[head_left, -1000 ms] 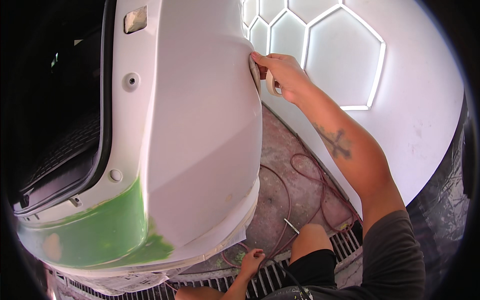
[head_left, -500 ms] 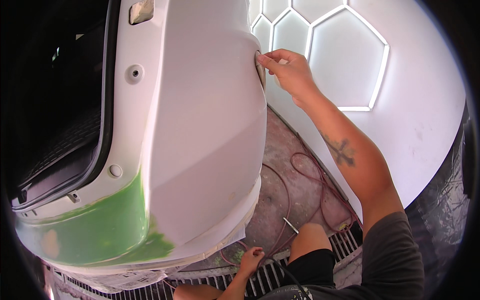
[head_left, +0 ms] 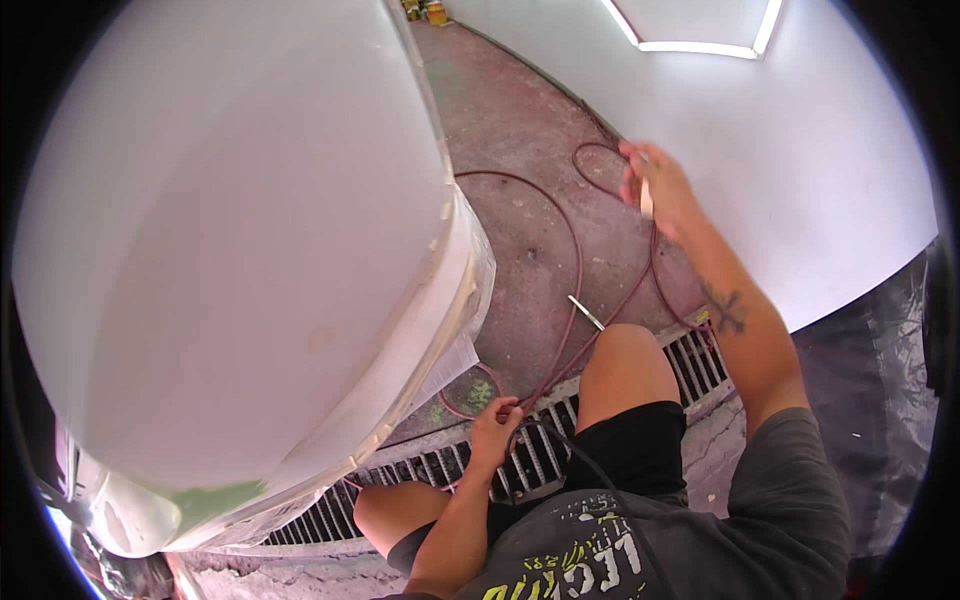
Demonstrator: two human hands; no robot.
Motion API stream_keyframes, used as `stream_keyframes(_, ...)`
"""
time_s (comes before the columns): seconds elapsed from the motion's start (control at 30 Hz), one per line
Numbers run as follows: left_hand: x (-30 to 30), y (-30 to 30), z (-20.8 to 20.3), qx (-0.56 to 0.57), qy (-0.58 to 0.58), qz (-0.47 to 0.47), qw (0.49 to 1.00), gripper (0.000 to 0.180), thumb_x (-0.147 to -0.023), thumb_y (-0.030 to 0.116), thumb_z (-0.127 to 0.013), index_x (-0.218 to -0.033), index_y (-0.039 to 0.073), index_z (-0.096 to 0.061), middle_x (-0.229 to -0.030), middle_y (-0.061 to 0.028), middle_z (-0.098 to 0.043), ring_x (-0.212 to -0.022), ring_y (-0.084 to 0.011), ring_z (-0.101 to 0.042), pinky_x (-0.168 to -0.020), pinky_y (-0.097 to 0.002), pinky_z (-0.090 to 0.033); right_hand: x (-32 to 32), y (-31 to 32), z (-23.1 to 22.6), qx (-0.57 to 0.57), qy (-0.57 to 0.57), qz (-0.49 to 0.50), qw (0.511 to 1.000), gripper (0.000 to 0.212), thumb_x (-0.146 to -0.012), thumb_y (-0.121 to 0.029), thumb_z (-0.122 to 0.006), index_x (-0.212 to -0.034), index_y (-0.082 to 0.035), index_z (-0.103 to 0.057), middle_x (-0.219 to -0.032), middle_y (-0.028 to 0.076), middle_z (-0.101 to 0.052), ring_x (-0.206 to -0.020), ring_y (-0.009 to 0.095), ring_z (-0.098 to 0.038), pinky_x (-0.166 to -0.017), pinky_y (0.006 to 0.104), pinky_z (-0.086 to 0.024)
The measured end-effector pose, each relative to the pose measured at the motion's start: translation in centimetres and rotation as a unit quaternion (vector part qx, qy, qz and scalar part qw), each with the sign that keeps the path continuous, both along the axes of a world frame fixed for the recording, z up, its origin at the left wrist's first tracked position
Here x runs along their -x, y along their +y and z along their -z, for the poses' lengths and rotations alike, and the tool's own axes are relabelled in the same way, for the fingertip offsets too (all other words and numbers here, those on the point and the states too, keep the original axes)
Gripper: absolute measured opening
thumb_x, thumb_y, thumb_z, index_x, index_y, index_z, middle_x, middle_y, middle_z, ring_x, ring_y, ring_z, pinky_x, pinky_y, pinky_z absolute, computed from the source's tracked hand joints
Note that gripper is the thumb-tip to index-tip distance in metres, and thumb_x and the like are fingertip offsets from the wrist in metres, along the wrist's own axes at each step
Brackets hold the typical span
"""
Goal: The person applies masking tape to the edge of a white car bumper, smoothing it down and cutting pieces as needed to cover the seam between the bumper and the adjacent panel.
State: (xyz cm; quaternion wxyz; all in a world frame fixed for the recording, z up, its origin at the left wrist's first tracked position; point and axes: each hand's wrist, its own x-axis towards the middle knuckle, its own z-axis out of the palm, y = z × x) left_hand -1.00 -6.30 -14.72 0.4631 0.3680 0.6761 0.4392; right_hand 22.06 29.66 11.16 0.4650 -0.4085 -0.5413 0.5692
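Evidently, our right hand (head_left: 660,188) grasps a tape roll (head_left: 646,198)

It sits right of the pale bodywork (head_left: 250,250). Whether our left hand (head_left: 492,430) grips anything, we cannot tell. Far off stand yellow cans (head_left: 436,13), their contents hidden.

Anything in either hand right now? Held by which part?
Right hand: a pale roll, apparently tape, seen nearly edge-on; too blurred to tell which part of it is gripped. Left hand: fingers curled, cannot tell whether it holds anything.
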Motion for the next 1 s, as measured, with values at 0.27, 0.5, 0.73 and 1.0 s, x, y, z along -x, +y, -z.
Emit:
stream_keyframes(0.27, -0.6, -3.5, 1.7, 0.195, 0.102, -0.015, 0.975, 0.029, -0.100, 0.021, -0.074, -0.125, 0.006, -0.076, -0.105, -0.0104, -0.079, -0.096, -0.0179, -0.075, -0.087, -0.0332, -0.058, -7.5, -2.3, 36.4, 0.080, -0.434, 0.006, 0.897, 0.033, -0.096, -0.031, -0.078, -0.119, -0.008, -0.070, -0.089, 0.018, -0.072, -0.089, 0.036, -0.072, -0.081, 0.0480, -0.055)
stream_keyframes(0.5, -2.6, -5.8, 6.2, 0.183, 0.055, -0.057, 0.980, 0.031, -0.098, 0.021, -0.077, -0.123, 0.003, -0.075, -0.098, -0.0078, -0.077, -0.088, -0.0146, -0.070, -0.082, -0.0312, -0.057, -4.6, -3.0, 43.0, -0.028, -0.594, -0.017, 0.804, 0.032, -0.096, -0.033, -0.077, -0.113, -0.006, -0.074, -0.107, 0.023, -0.075, -0.106, 0.045, -0.072, -0.089, 0.0561, -0.057)
stream_keyframes(0.73, -2.4, -4.5, 3.9, 0.188, 0.116, -0.055, 0.974, 0.033, -0.097, 0.027, -0.077, -0.123, 0.007, -0.076, -0.100, -0.0122, -0.080, -0.094, -0.0226, -0.077, -0.086, -0.0364, -0.059, -6.9, -0.7, 45.2, 0.019, -0.380, 0.059, 0.923, 0.024, -0.089, -0.016, -0.084, -0.097, -0.003, -0.066, -0.087, 0.014, -0.072, -0.082, 0.029, -0.070, -0.078, 0.0435, -0.054)
stream_keyframes(1.0, 0.2, -0.3, 4.7, 0.075, 0.087, -0.043, 0.992, 0.037, -0.097, 0.030, -0.073, -0.126, 0.008, -0.075, -0.107, -0.0132, -0.081, -0.101, -0.0261, -0.078, -0.092, -0.0388, -0.059, 3.1, -4.6, 5.6, -0.203, -0.128, 0.053, 0.969, 0.038, -0.094, -0.009, -0.082, -0.128, -0.003, -0.065, -0.083, 0.001, -0.061, -0.072, 0.009, -0.055, -0.066, 0.0269, -0.045)
